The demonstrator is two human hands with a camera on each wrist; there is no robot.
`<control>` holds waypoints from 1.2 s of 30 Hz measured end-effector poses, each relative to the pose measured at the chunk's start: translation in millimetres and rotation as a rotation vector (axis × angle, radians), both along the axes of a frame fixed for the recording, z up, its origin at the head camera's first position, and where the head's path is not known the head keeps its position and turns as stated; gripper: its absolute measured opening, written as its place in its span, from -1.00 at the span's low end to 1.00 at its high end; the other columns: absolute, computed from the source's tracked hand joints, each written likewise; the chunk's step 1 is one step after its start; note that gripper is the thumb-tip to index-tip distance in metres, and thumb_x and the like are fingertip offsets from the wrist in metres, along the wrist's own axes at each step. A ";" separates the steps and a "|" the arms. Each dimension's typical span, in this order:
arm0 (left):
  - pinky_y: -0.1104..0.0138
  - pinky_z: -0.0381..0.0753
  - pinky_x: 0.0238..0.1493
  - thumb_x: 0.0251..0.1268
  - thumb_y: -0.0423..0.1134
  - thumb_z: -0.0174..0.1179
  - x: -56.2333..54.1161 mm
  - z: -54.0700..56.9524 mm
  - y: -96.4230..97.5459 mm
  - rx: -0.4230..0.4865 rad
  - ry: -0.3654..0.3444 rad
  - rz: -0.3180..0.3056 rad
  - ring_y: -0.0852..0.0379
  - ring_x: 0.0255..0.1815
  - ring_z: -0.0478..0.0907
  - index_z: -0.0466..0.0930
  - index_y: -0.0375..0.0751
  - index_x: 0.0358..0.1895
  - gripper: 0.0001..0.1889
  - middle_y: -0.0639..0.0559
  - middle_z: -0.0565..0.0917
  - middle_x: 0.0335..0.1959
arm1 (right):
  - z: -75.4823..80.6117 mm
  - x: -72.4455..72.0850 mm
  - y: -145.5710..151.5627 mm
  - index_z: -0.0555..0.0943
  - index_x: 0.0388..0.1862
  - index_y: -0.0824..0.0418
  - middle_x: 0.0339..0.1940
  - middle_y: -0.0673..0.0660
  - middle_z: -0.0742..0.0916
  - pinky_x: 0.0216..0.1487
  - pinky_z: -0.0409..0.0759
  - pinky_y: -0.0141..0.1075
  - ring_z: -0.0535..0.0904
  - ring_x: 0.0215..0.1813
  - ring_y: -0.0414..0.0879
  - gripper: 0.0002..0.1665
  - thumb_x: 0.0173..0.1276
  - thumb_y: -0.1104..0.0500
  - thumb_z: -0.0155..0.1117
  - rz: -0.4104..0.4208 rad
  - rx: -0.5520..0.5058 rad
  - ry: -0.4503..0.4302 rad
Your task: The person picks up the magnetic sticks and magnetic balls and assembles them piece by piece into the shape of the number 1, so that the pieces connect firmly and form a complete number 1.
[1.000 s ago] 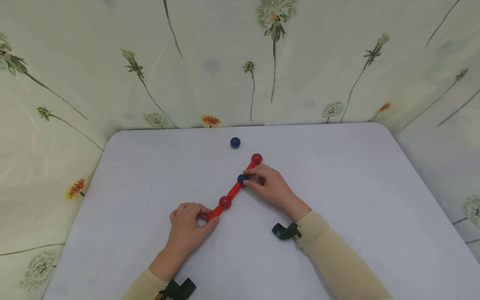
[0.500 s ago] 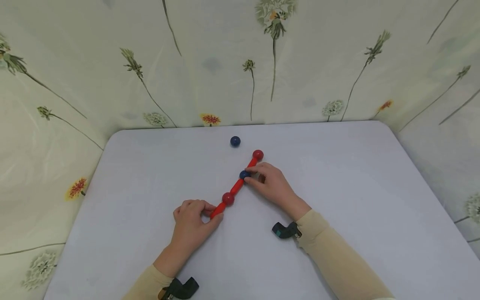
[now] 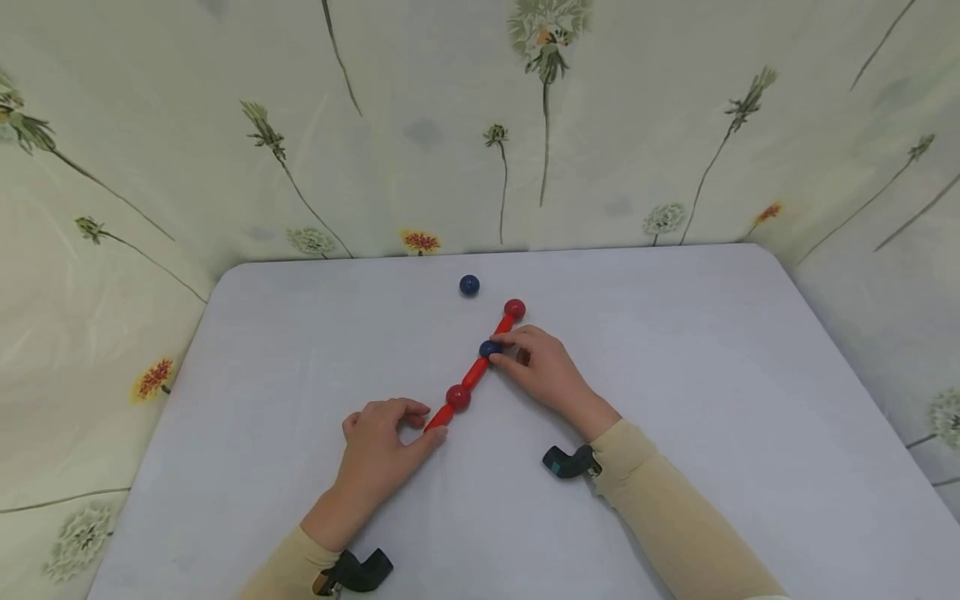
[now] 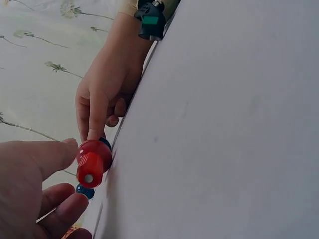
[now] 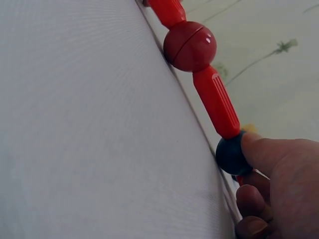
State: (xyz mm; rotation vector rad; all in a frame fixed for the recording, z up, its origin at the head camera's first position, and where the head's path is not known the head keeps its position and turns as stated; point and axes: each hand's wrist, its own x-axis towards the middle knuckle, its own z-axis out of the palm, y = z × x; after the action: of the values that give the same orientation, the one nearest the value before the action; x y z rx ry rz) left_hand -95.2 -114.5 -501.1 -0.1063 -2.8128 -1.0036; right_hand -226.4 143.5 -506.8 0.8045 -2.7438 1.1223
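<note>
A straight chain of magnetic building pieces lies slanted on the white table, red rods joined by balls. My right hand pinches the blue ball in the middle of the chain between thumb and fingers. Toward me comes a red ball, then the near red rod, whose bare metal tip faces the left wrist camera. My left hand is beside this rod, thumb and fingers spread apart with a gap around its end. At the chain's far end sits another red ball.
A loose blue ball lies near the table's back edge, left of the chain's far end. A flower-printed cloth hangs behind the white table. Dark wrist cameras sit at both cuffs.
The chain has shifted slightly away and to the right along with both hands. My left fingers have loosened from the near red rod; the right hand keeps its pinch on the blue ball.
</note>
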 end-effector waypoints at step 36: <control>0.13 0.53 0.12 0.28 0.04 0.31 -209.2 31.5 2.7 0.039 -0.313 -0.230 0.00 0.14 0.49 0.43 0.05 0.35 -0.42 -0.03 0.54 0.20 | -4.9 -4.8 6.4 0.68 0.13 0.03 -0.17 -0.09 0.65 -0.30 0.51 -0.33 0.48 -0.33 -0.23 -0.60 0.35 -0.04 0.37 -0.034 -0.006 -0.008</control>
State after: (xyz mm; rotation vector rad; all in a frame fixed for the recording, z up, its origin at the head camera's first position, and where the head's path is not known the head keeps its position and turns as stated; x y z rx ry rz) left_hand -304.4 -111.8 -469.6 -0.2986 -3.1153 -1.2190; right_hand -231.2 149.9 -511.7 0.7508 -2.7485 1.1291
